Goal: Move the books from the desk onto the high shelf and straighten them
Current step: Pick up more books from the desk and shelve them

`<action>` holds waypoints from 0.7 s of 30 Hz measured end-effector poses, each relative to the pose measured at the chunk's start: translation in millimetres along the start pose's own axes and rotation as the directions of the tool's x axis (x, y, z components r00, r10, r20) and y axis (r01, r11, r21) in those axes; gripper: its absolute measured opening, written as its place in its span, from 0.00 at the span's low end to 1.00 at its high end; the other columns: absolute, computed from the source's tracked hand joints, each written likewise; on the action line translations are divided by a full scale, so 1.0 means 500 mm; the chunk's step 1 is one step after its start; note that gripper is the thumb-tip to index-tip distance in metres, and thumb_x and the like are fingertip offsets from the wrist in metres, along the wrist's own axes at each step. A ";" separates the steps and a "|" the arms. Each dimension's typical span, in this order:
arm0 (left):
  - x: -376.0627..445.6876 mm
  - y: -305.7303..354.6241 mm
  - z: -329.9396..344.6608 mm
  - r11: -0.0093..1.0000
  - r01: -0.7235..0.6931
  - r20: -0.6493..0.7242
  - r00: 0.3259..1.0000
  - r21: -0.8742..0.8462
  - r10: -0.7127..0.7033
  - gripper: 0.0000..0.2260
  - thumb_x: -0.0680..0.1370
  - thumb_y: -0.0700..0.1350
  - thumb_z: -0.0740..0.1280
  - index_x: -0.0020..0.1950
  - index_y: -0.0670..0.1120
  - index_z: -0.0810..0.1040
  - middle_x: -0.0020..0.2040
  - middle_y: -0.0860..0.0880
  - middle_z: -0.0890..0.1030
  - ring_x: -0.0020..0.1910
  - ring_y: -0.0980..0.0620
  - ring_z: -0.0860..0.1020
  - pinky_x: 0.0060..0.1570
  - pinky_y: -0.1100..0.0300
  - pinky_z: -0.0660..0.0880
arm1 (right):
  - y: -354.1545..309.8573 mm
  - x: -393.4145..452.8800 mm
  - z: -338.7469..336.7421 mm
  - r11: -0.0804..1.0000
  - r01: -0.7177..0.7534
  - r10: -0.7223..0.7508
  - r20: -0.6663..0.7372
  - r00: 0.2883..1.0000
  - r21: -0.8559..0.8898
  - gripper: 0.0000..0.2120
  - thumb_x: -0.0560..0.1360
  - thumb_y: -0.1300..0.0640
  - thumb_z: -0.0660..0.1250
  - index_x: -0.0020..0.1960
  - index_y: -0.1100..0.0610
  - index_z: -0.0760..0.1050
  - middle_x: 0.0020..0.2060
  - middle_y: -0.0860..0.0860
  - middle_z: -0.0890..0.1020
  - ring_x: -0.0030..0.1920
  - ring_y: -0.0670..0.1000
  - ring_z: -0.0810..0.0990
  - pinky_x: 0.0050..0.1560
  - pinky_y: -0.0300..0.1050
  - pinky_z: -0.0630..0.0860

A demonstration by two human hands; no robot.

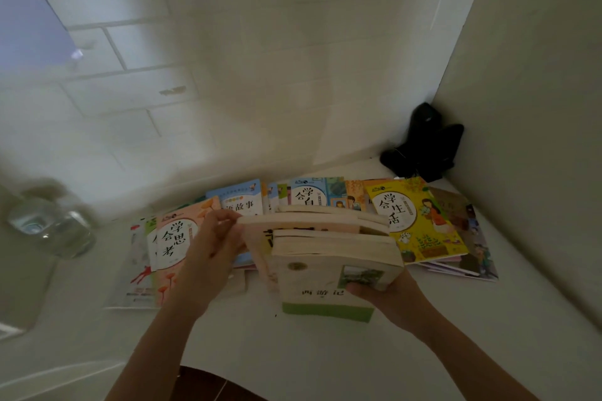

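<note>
A small stack of thick paperbacks is raised over the white shelf [325,368]. The front one is a cream book with a green band [329,290]; behind it is a thicker cream book [299,221]. My left hand [211,247] grips the left edge of the rear book, fingers curled over its top corner. My right hand [391,296] holds the stack from the lower right, thumb on the front cover. Behind them thin picture books lie spread flat: a pink one [176,238], a blue one [237,198] and a yellow one [420,221].
A black object [423,143] sits in the shelf's back right corner. A side wall [537,140] closes the shelf on the right, and a tiled wall [228,75] stands behind. A clear glass vessel [52,228] shows blurred at the left.
</note>
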State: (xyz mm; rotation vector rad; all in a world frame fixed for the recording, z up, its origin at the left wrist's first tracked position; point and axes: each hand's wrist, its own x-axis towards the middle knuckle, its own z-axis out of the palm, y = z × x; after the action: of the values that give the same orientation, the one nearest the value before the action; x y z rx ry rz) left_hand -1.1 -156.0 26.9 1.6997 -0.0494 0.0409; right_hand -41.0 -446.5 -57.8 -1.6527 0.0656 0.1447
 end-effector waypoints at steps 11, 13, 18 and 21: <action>-0.009 -0.080 -0.025 0.991 0.135 0.181 0.974 0.022 -0.137 0.12 0.74 0.40 0.70 0.57 0.43 0.77 0.50 0.49 0.85 0.53 0.50 0.82 0.47 0.62 0.80 | 0.020 0.005 -0.011 0.998 0.014 -0.015 -0.023 1.000 -0.061 0.40 0.63 0.67 0.78 0.71 0.68 0.63 0.57 0.56 0.81 0.57 0.48 0.81 0.48 0.38 0.80; -0.013 -0.060 -0.092 0.985 0.144 0.153 0.980 -0.091 -0.129 0.25 0.67 0.52 0.77 0.58 0.42 0.76 0.52 0.47 0.85 0.52 0.48 0.83 0.46 0.60 0.81 | 0.019 0.007 -0.010 0.998 0.016 -0.018 -0.038 0.999 -0.065 0.39 0.62 0.65 0.78 0.69 0.67 0.65 0.55 0.53 0.82 0.56 0.47 0.82 0.47 0.38 0.80; 0.023 -0.003 -0.228 0.997 0.009 -0.003 1.000 -0.073 -0.009 0.10 0.72 0.42 0.70 0.53 0.51 0.78 0.50 0.47 0.85 0.46 0.52 0.84 0.40 0.59 0.82 | 0.018 0.009 -0.003 0.999 0.031 -0.032 -0.034 0.999 -0.023 0.34 0.63 0.73 0.76 0.66 0.67 0.67 0.52 0.45 0.83 0.53 0.41 0.82 0.45 0.33 0.79; 0.046 0.007 -0.223 0.996 -0.012 -0.054 0.999 -0.093 0.007 0.13 0.77 0.33 0.62 0.54 0.50 0.77 0.49 0.48 0.85 0.47 0.52 0.84 0.40 0.58 0.82 | 0.015 0.008 -0.002 0.999 0.045 -0.046 -0.041 0.998 -0.027 0.36 0.63 0.69 0.78 0.67 0.65 0.66 0.53 0.46 0.83 0.54 0.44 0.82 0.46 0.36 0.80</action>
State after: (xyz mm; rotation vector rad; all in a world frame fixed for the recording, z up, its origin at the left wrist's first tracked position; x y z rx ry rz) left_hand 21.7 -46.1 45.8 1.6047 -0.0190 0.0898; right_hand -38.1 -448.1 -65.7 -1.6823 0.0577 0.0767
